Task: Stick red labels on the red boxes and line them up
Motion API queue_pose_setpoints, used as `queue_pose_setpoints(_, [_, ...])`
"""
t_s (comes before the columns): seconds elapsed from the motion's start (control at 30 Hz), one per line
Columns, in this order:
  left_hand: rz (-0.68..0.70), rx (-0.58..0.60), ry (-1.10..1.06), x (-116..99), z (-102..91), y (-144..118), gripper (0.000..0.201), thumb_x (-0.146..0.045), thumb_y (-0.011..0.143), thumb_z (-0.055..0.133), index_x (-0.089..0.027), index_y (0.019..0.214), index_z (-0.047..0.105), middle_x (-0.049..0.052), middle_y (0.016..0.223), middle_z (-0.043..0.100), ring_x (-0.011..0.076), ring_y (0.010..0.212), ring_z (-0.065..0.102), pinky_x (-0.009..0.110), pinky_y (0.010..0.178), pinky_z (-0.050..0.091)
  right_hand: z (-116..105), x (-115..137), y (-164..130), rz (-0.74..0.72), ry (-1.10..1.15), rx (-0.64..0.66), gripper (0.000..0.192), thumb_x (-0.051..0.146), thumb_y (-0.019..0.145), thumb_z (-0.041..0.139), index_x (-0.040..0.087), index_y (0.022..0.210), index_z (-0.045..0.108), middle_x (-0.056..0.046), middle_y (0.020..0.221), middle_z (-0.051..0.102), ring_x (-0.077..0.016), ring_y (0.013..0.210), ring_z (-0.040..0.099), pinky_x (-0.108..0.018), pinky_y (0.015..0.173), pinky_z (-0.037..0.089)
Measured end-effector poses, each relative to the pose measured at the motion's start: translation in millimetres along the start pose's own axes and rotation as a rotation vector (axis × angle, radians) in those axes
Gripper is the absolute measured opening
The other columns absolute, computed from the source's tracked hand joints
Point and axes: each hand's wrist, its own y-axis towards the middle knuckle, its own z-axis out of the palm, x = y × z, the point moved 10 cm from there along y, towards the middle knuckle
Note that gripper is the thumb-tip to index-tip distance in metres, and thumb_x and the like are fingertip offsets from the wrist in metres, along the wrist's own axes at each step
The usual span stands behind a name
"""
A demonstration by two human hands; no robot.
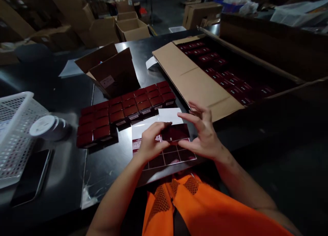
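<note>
A dark red box (175,132) lies in front of me on top of a sticker sheet (164,159). My left hand (151,142) grips the box's left end, with the thumb at the near side and the fingers at the far side. Around the right end, my right hand (205,135) is open with its fingers spread and raised; its thumb comes close to the near edge, and whether it touches I cannot tell. The sheet has dark red printed squares, partly hidden by my hands, and a white strip (170,115) at its far side.
Rows of small dark red boxes (130,107) stand just beyond the sheet. Behind them is an open carton (112,71). A large carton (197,78) of dark red boxes sits at right. To the left are a white basket (17,99), a roll of labels or tape (47,126) and a phone (32,178).
</note>
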Motion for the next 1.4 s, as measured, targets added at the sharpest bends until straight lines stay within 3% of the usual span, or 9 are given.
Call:
queue_pose_setpoints(0.07, [-0.021, -0.025, -0.075, -0.8, -1.0, -0.2, 0.049, -0.009, 0.073, 0.076, -0.023, 0.118, 0.063, 0.007, 0.110, 0.071, 0.0202, 0.102, 0.069, 0.032, 0.085, 0.059, -16.6, 2.3, -0.9, 0.002, 0.042, -0.081, 0.066, 0.035, 0.070, 0.090, 0.032, 0.130, 0.061, -0.008, 0.157, 0.029, -0.0372, 0.144, 0.033, -0.054, 0.116, 0.038])
queue_pose_setpoints(0.1, [-0.021, -0.047, -0.121, -1.4, -2.9, 0.1, 0.048, -0.008, 0.072, 0.077, -0.023, 0.115, 0.063, 0.007, 0.110, 0.070, 0.0202, 0.103, 0.069, 0.033, 0.087, 0.059, -25.2, 2.8, -1.9, 0.008, 0.108, -0.132, 0.062, 0.040, 0.070, 0.090, 0.032, 0.126, 0.064, -0.007, 0.154, 0.036, -0.0368, 0.141, 0.038, -0.054, 0.114, 0.041])
queue_pose_setpoints(0.2, [-0.038, -0.104, -0.234, 1.3, -8.2, 1.3, 0.046, -0.010, 0.068, 0.082, -0.023, 0.109, 0.065, 0.006, 0.108, 0.070, 0.0216, 0.106, 0.069, 0.037, 0.093, 0.057, -51.0, 0.3, -7.6, 0.066, 0.320, -0.344, 0.031, 0.036, 0.079, 0.085, 0.030, 0.108, 0.074, -0.005, 0.117, 0.066, -0.0286, 0.113, 0.063, -0.045, 0.098, 0.055])
queue_pose_setpoints(0.27, [-0.062, -0.120, -0.280, 5.1, -9.9, 1.6, 0.047, -0.012, 0.066, 0.086, -0.023, 0.106, 0.065, 0.007, 0.106, 0.070, 0.0232, 0.106, 0.069, 0.039, 0.095, 0.057, -56.6, -7.4, -11.3, 0.198, 0.396, -0.426, 0.015, 0.026, 0.083, 0.082, 0.029, 0.096, 0.077, 0.000, 0.090, 0.072, -0.0193, 0.085, 0.070, -0.032, 0.079, 0.060])
queue_pose_setpoints(0.37, [-0.087, -0.110, -0.272, 7.8, -10.1, 1.6, 0.047, -0.010, 0.064, 0.086, -0.023, 0.105, 0.066, 0.007, 0.107, 0.070, 0.0237, 0.106, 0.069, 0.040, 0.094, 0.056, -39.1, -21.0, -12.2, 0.459, 0.454, -0.315, 0.009, 0.025, 0.079, 0.085, 0.026, 0.085, 0.078, 0.002, 0.077, 0.074, -0.0137, 0.066, 0.068, -0.022, 0.062, 0.058])
queue_pose_setpoints(0.5, [-0.068, -0.067, -0.203, 3.1, -9.4, 2.8, 0.047, -0.007, 0.064, 0.083, -0.022, 0.105, 0.066, 0.007, 0.106, 0.071, 0.0228, 0.104, 0.069, 0.038, 0.092, 0.056, -14.7, -29.8, -12.4, 0.613, 0.481, -0.118, 0.017, 0.037, 0.074, 0.088, 0.023, 0.077, 0.079, -0.002, 0.082, 0.075, -0.0170, 0.072, 0.070, -0.024, 0.064, 0.058])
queue_pose_setpoints(0.67, [-0.065, -0.026, -0.168, 0.4, -7.5, 3.5, 0.043, -0.011, 0.068, 0.081, -0.022, 0.106, 0.066, 0.007, 0.107, 0.071, 0.0227, 0.105, 0.069, 0.039, 0.092, 0.057, -5.9, -36.3, -14.7, 0.641, 0.445, -0.050, 0.018, 0.039, 0.075, 0.086, 0.023, 0.074, 0.079, -0.003, 0.079, 0.074, -0.0157, 0.064, 0.067, -0.023, 0.052, 0.054])
queue_pose_setpoints(1.4, [-0.044, -0.044, -0.143, -3.1, -8.1, 4.2, 0.043, -0.007, 0.067, 0.077, -0.022, 0.105, 0.066, 0.006, 0.105, 0.072, 0.0216, 0.103, 0.069, 0.037, 0.090, 0.058, -3.1, -35.6, -11.3, 0.617, 0.403, -0.041, 0.014, 0.036, 0.076, 0.085, 0.023, 0.074, 0.079, -0.002, 0.076, 0.073, -0.0160, 0.062, 0.066, -0.022, 0.048, 0.051])
